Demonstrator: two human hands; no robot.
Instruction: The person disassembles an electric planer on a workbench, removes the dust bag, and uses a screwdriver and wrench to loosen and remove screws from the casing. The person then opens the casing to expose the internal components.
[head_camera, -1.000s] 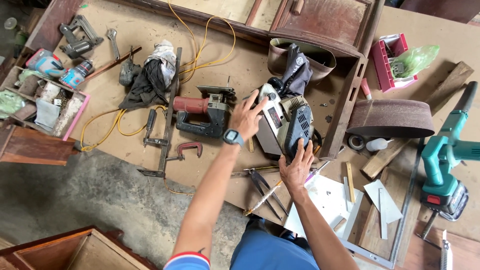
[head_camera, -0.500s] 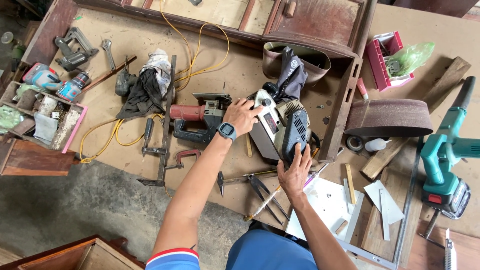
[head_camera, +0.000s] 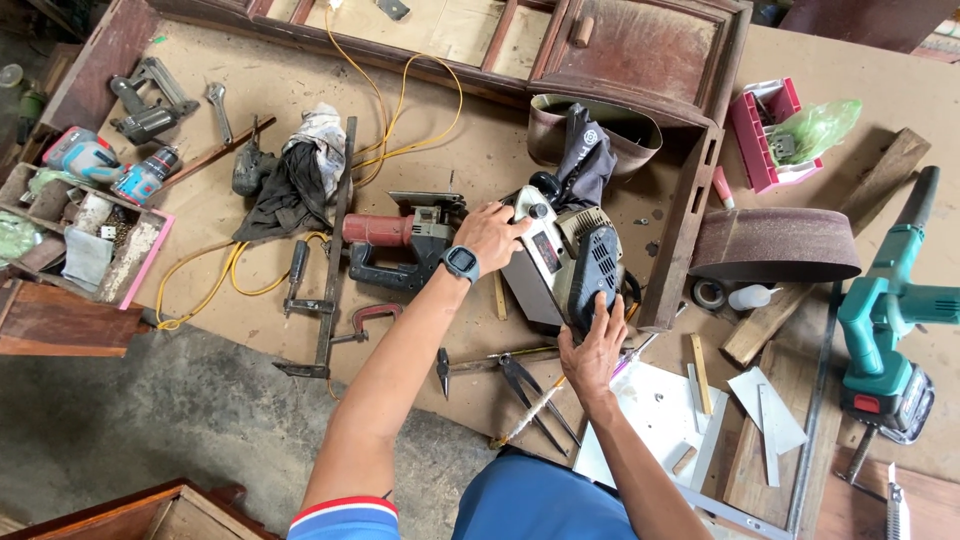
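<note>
A grey and black belt sander lies on the brown board in the middle. My left hand, with a dark watch on the wrist, rests on the sander's front end near its knob. My right hand grips the sander's black rear housing from below. A dark dust bag sticks up behind the sander. A red and black jigsaw lies just left of my left hand.
A brown sanding belt loop and a teal cordless tool lie to the right. A clamp, pliers, yellow cable and a pink tray surround the spot. A dark wooden frame lies behind.
My left hand has slid a little along the sander's front end. The right hand keeps its grip on the rear housing, and the view has shifted slightly.
</note>
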